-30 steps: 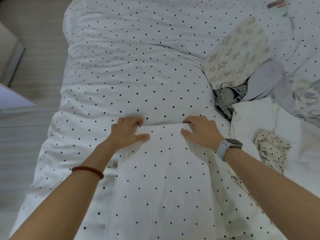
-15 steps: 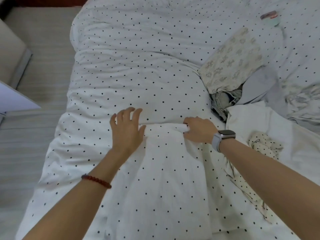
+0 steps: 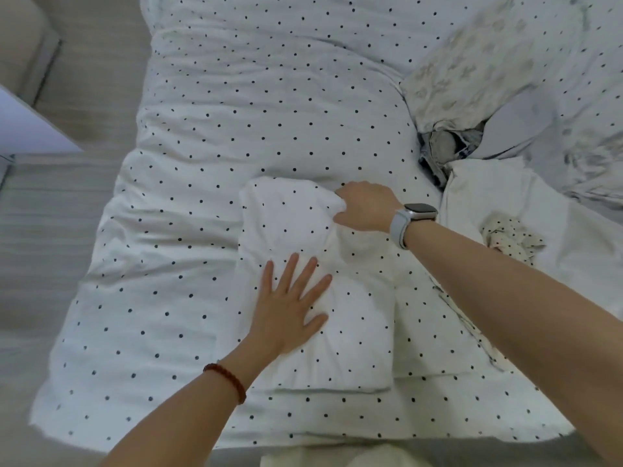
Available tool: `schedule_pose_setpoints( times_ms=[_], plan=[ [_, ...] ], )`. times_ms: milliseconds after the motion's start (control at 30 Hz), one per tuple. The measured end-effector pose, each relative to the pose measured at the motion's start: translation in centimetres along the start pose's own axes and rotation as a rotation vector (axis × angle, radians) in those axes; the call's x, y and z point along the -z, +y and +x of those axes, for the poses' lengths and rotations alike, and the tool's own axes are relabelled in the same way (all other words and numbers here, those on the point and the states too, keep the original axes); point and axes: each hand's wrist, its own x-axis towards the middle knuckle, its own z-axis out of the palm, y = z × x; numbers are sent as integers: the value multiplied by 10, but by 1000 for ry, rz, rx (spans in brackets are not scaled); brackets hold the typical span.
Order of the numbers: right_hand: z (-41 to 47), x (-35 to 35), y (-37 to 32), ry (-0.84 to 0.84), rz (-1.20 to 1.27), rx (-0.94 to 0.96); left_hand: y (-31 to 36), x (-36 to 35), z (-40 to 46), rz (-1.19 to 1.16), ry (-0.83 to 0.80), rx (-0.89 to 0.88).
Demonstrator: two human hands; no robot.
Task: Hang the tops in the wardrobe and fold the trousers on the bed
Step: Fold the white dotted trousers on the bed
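Covering the bed, a dotted duvet meets pale floor.

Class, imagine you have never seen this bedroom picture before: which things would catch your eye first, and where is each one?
First, the two bare hands mid-frame on a folded white dotted garment: the left hand lies flat on it, while the right hand grips its far edge. Next, the dotted duvet that covers the bed. Last, the heap of unsorted clothes at upper right.
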Motion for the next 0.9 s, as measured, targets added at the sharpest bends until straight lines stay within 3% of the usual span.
schedule_pose_setpoints(
  times_ms=[200,300,467,533,633,733,833,900],
  plan=[
    [-71,-17,-19,301,-148,161,0,24,-6,-46,-27,9],
    [-102,-34,-29,393,-172,246,-8,50,-40,-236,191,51],
    [-142,-67,-43,437,-220,285,-23,83,-90,-430,597,452],
    [-155,-87,-44,459,-200,330,-22,97,-94,-396,657,371],
    [-175,-115,-42,469,-180,387,-11,114,-95,-219,576,108],
    [-194,-137,-36,427,-179,388,3,109,-101,-30,316,-102],
    [-206,-152,-33,452,-132,423,9,84,-117,86,44,-120],
    [-210,-159,-36,459,-119,429,9,70,-128,105,-53,-82]
  ],
)
